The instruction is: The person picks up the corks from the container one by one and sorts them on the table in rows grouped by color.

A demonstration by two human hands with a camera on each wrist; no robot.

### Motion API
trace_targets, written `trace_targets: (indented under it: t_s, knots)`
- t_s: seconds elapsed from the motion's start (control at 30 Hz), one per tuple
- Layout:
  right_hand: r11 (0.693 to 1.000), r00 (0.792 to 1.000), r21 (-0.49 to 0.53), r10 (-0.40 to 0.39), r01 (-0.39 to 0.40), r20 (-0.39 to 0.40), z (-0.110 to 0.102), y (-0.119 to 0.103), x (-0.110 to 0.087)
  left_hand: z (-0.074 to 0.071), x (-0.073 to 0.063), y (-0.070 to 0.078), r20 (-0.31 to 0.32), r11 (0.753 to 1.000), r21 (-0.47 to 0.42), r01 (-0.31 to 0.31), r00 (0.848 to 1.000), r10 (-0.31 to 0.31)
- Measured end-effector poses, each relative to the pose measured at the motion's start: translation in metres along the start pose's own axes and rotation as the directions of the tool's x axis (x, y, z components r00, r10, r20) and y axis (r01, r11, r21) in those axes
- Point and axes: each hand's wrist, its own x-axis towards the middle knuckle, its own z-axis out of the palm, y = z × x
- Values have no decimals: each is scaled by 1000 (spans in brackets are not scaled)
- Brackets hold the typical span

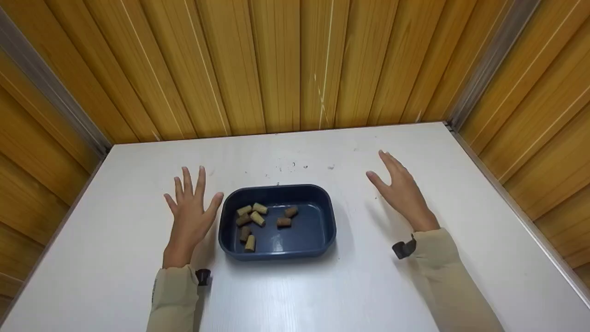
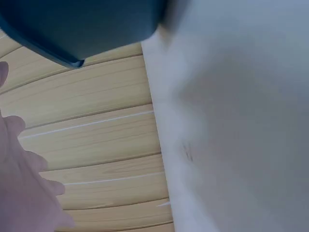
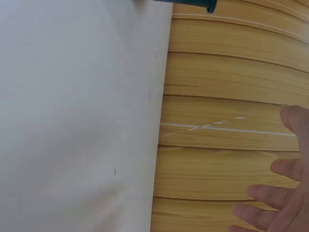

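Note:
A dark blue rectangular tray (image 1: 309, 233) stands on the table between my two hands. Inside it, small tapered cork-like plugs lie on their sides: several pale tan and brown ones (image 1: 257, 218) at the left, and two brown ones (image 1: 284, 222) nearer the middle. My left hand (image 1: 189, 219) has its fingers spread beside the tray's left wall, holding nothing. Over to the right, my right hand (image 1: 405, 196) is apart from the tray, thumb and fingers extended. In the left wrist view the tray's outer wall (image 2: 96, 29) fills the top; the plugs are hidden there.
The white table (image 1: 295, 295) has dark specks (image 1: 293, 164) behind the tray. Wood-patterned panels (image 1: 276, 69) close off its back and both sides, with metal posts at the corners. A dark clip-like piece (image 1: 404, 249) sits at the right sleeve's cuff.

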Motion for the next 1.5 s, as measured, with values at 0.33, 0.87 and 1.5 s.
trace_targets:
  t_s: [0.33,0.87,1.5]
  knots:
    - [968,996,250,-55,34,75,-3,-40,21,2,-5,-3,122,747,-649,144,989,-86]
    - [952,918,294,-189,84,349,31,-100,42,40,-11,-16,309,95,-947,307,951,11]
    - [967,772,231,-230,111,592,94,-142,53,54,-12,-19,273,204,-942,267,962,4]
